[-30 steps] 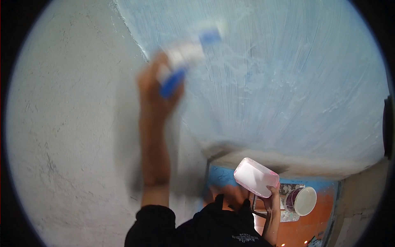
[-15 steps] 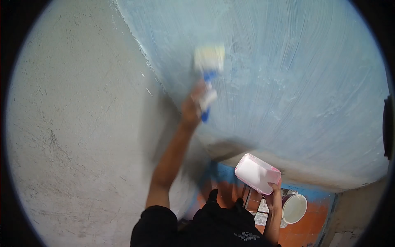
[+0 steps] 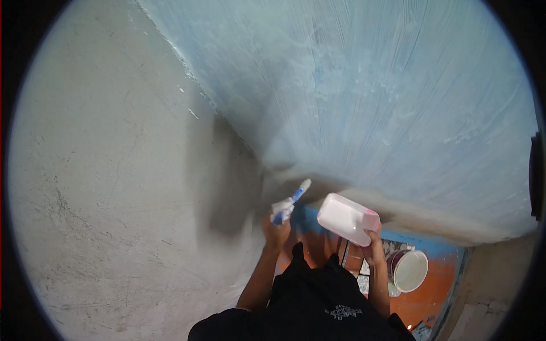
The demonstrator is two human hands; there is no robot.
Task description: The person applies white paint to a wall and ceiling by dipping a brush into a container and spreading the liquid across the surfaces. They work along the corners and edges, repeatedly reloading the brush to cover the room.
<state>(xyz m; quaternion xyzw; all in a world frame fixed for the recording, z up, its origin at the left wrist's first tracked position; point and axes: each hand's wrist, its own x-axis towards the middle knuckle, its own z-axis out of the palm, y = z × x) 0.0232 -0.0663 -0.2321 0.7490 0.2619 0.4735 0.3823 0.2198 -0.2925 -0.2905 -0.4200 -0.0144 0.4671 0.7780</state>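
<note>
My left hand (image 3: 277, 230) is closed round the handle of a paint brush (image 3: 289, 203), which has a blue and white handle and pale bristles tilted up to the right. The brush is off the wall, seen nearly edge-on. My right hand (image 3: 373, 248) grips the lower right corner of a shallow white tray (image 3: 341, 215) with pink stains, its thumb over the rim. White paint lies in the tray. A blue wall (image 3: 364, 113) with streaky brush marks rises in front.
A grey plastered wall (image 3: 102, 170) stands on the left and meets the blue wall at a corner. On the orange tiled floor (image 3: 429, 295), a white-rimmed bucket (image 3: 410, 271) stands at the lower right. A dark object (image 3: 536, 176) is at the right edge.
My left hand has come down from the blue wall with the brush, close to the tray's left side. My right hand and the tray have shifted slightly up and left in view.
</note>
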